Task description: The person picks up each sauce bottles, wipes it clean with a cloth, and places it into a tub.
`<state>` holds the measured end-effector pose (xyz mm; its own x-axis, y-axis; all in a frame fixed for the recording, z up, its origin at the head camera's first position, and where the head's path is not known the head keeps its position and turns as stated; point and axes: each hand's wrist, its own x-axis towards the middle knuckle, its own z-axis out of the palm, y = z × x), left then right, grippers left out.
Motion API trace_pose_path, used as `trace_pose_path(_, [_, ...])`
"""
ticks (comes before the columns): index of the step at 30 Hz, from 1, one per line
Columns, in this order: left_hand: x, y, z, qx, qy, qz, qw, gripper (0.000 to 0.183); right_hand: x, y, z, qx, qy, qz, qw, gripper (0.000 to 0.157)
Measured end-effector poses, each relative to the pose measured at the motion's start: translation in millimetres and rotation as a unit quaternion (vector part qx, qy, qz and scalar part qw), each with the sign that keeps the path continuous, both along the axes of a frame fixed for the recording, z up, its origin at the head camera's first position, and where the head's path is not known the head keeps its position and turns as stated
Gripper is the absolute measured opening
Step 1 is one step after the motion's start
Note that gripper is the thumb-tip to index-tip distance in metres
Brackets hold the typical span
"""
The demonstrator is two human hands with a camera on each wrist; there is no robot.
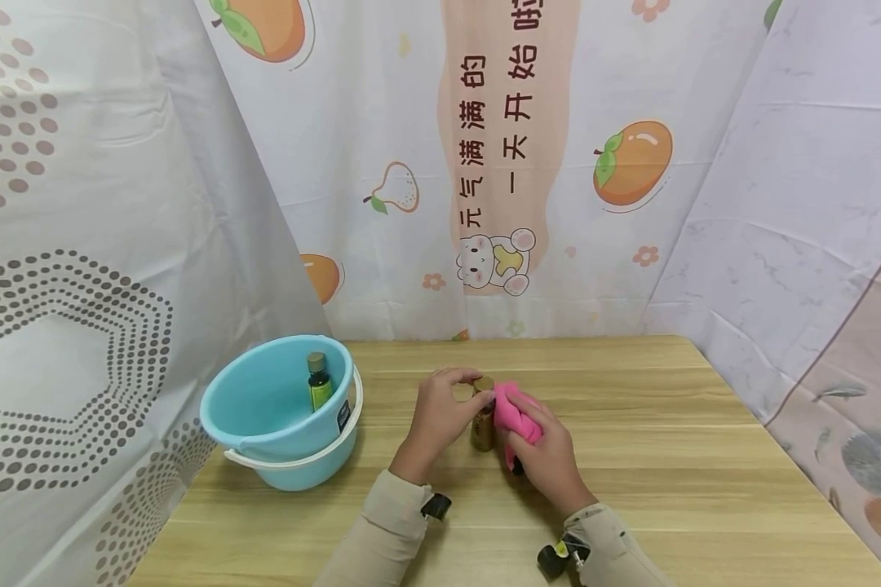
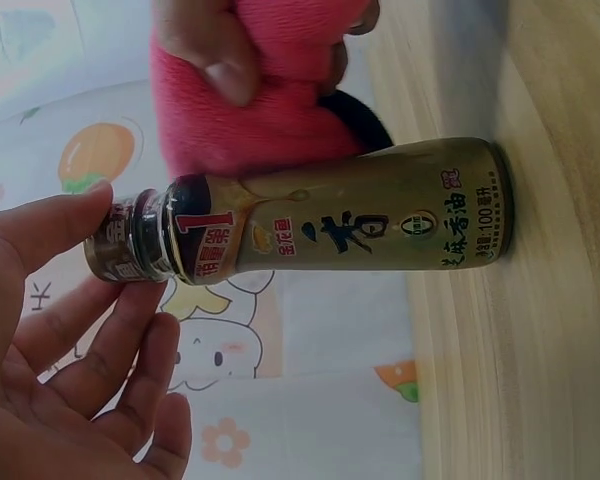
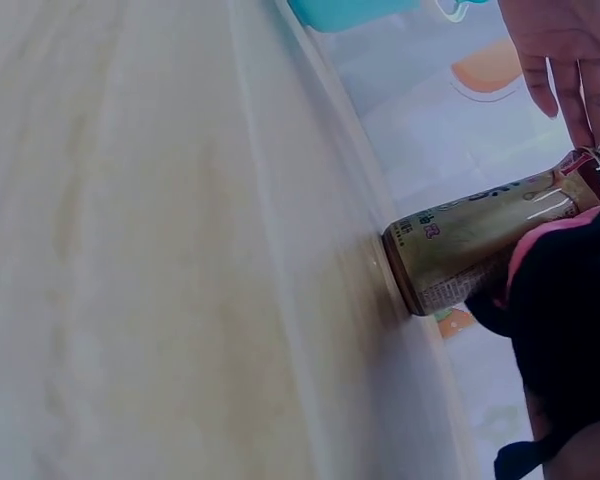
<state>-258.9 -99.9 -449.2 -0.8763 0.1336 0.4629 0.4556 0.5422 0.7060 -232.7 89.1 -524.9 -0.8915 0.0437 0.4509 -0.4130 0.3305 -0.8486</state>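
Left hand [image 1: 442, 413]: your grip pinches the upright bottle [image 2: 350, 220] by its cap [image 2: 110, 240].
Right hand [image 1: 552, 458]: your grip clasps pink cloth [image 2: 270, 135] against it.
Blue bucket [image 1: 260, 391]: holds a second bottle [image 1: 320, 390].

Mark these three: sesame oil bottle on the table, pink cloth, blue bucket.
Sesame oil bottle [image 2: 345, 218]: left wrist view, middle of labelled body.
Pink cloth [image 2: 280, 125]: left wrist view, bunched face.
Blue bucket [image 1: 257, 395]: head view, inner wall.

Bench [image 1: 712, 448], right: open passage, near to far. Left: bucket [image 1: 260, 395], obstructing. Between bucket and left grip [image 1: 440, 412]: open lane. Bottle [image 1: 483, 434]: cap blocked by left grip; right flank by right grip [image 1: 549, 452] and pink cloth [image 1: 510, 417]. Far edge: curtain [image 1: 404, 269], barrier.
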Motion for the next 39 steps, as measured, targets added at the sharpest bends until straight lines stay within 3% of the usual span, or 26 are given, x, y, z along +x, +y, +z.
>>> trace_pose_path(6, [0.4,0,1.0,0.001,-0.011,-0.012,0.9999,0.033,0.9,0,1.9,-0.042,0.035,0.014,0.998,0.056])
trace_pose_path(11, [-0.1,-1,0.5,0.003,-0.013,-0.02,0.9997,0.033,1.4,0,2.6,-0.042,0.042,0.018,0.998,0.055])
trace_pose_path(25, [-0.8,-1,-1.0,0.006,-0.02,-0.026,0.9994,0.035,-2.2,3,-2.5,0.016,-0.016,0.0,1.0,0.054])
trace_pose_path(32, [-0.3,-2,-0.5,0.007,-0.023,-0.024,0.9994,0.031,-4.3,4,-6.4,0.07,-0.054,-0.006,0.996,0.053])
trace_pose_path(39, [0.5,-1,0.6,0.003,-0.028,-0.023,0.9993,0.033,-5.0,6,-10.0,0.088,-0.081,-0.009,0.993,0.058])
